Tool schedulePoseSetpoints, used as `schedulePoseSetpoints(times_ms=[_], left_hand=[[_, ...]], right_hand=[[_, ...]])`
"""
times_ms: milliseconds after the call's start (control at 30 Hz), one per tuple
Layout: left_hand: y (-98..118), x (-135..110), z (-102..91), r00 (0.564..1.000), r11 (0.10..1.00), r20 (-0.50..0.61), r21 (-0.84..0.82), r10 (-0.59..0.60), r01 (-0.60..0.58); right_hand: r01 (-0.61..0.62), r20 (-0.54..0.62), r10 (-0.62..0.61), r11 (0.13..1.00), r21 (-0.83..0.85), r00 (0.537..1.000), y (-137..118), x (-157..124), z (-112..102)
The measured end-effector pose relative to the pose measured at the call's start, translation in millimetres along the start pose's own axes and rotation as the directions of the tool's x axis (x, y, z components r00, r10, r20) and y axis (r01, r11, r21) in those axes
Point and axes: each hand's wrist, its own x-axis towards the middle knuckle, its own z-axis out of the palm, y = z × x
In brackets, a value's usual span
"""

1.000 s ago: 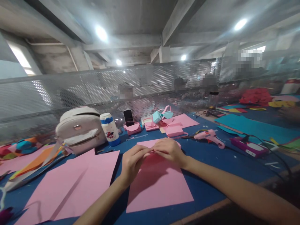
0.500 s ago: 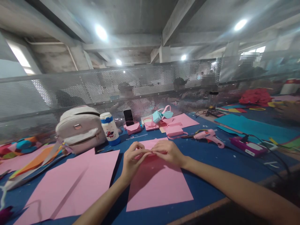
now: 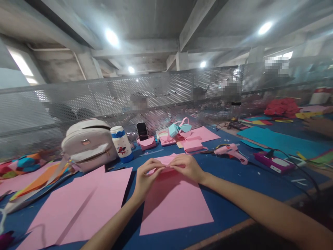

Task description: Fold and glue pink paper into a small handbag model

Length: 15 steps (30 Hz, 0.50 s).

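Note:
A sheet of pink paper (image 3: 179,211) lies on the blue table in front of me, its far part raised and bent under my fingers. My left hand (image 3: 147,177) pinches the raised edge between thumb and fingers. Close beside it, my right hand (image 3: 188,168) pinches the same edge, the fingertips of both hands almost meeting. The fingers partly hide the fold. Left of my hands lie more pink sheets (image 3: 104,201), overlapping one another.
Behind stand a pale backpack (image 3: 88,144), a bottle (image 3: 121,146), a phone (image 3: 142,131) and small pink paper bags (image 3: 147,142). To the right are a pink glue gun (image 3: 231,152), a purple box (image 3: 273,162) with a cable and blue sheets (image 3: 281,139). A perforated metal screen (image 3: 166,97) runs behind.
My left hand's fingertips have shifted slightly left along the paper's edge, leaving a bit more space between the hands. Both still pinch the sheet.

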Motion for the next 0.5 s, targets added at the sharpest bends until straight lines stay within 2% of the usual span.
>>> schedulePoseSetpoints(times_ms=[500], left_hand=[[-10,6,-9.3,0.974,0.984,-0.158,-0.089,-0.165,0.153]], right_hand=[[-0.109,-0.085,0.112,0.993,0.049,0.99,9,2,-5]])
